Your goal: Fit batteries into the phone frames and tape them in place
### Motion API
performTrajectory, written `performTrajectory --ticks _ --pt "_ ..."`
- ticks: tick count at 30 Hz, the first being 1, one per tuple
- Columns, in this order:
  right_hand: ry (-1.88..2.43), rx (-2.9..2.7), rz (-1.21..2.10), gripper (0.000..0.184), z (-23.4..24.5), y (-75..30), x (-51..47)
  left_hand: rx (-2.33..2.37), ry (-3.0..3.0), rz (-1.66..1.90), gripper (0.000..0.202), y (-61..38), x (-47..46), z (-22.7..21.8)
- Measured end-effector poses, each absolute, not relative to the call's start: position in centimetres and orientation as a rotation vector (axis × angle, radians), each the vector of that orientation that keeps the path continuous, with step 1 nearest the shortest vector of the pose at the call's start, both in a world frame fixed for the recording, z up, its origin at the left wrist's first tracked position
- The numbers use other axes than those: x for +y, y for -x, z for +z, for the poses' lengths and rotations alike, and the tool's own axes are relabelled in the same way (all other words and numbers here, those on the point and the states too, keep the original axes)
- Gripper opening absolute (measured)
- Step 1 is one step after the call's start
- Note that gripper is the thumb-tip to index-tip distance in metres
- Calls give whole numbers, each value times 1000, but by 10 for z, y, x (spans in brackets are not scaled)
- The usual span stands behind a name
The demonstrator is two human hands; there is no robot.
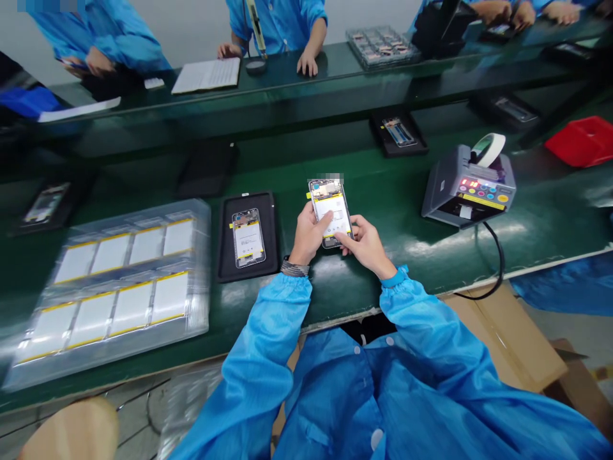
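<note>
Phone (331,191) with flat, rectangular battery (339,216)

I wear a glossy bright-blue smock (335,390), round white snap buttons (377,439) dotting its front. My left sleeve (253,338) and right sleeve (431,332) are long, loose and creased, gathered into ruffled cuffs (297,283). A dark, grey-streaked wristband (294,268) circles my left wrist; a smooth blue band (394,277) circles my right.
</note>
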State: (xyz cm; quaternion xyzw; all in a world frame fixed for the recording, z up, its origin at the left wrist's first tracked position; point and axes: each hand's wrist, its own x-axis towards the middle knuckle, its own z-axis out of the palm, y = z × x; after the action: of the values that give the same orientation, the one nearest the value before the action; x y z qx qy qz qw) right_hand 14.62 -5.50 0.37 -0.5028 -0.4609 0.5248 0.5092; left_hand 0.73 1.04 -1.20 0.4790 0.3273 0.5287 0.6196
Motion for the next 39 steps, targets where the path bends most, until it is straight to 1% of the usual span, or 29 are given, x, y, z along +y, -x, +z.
performTrajectory --ticks 8,11,13,17,22,24,27,28,30,32,34,36,39 --pt "1237 -1089 1246 60 12 -142 -52 723 -1152 1213 54 -4 8 -2" --pt "1212 -1105 1293 61 13 -141 -48 723 -1138 1227 56 0 8 0" --pt "1192 -1133 1311 60 14 -141 -43 735 -1127 1240 58 2 10 1" --pt "1162 -1186 1249 54 15 -136 -33 736 -1129 1264 59 12 16 6" --pt "1058 -1247 1311 52 8 -126 -23 781 -1127 1275 59 27 23 9" --pt "1048 -1250 1287 50 1 -125 -23 785 -1123 1236 53 30 25 7" --pt "1037 -1215 1289 48 -11 -127 -25 790 -1140 1185 40 29 25 1" --pt "1045 -1192 1301 49 -14 -128 -26 798 -1151 1166 38 27 25 1" --pt "1093 -1138 1302 53 -18 -129 -27 822 -1176 1127 42 25 25 2" --pt "1127 -1110 1296 56 -18 -130 -28 834 -1199 1073 44 25 26 7" --pt "1106 -1128 1309 56 -18 -131 -27 884 -1247 991 41 32 31 18" --pt "1082 -1173 1295 55 -17 -134 -25 1027 -1320 906 38 50 44 33" --pt "1155 -1231 1175 52 -21 -141 -20 1262 -1385 871 43 100 80 62"
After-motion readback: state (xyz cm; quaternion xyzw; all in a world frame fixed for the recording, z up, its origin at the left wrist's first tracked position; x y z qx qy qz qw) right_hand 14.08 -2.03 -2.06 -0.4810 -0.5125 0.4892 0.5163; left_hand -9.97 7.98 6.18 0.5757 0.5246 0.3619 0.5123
